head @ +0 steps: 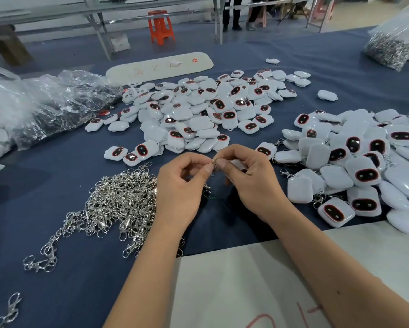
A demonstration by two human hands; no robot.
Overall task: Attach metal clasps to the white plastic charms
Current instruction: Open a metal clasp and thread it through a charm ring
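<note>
Both hands meet mid-bench. Left hand [178, 185] pinches clasp [214, 162] at fingertips, right hand [250, 178] pinches same ring, charm [237, 165] tucked under its fingers. Clasp heap [118, 200] just left of grip, finished charms [355, 166] right, loose charms [206, 110] beyond.

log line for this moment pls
step: fitting clasp | left hand: pinches clasp | right hand: holds charm | clasp pile: left | charm pile: ahead

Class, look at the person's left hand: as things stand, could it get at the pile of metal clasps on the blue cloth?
Probably yes: the pile of metal clasps lies right beside the left hand with nothing between, though that hand is now pinching a clasp and would need to free itself.
</note>
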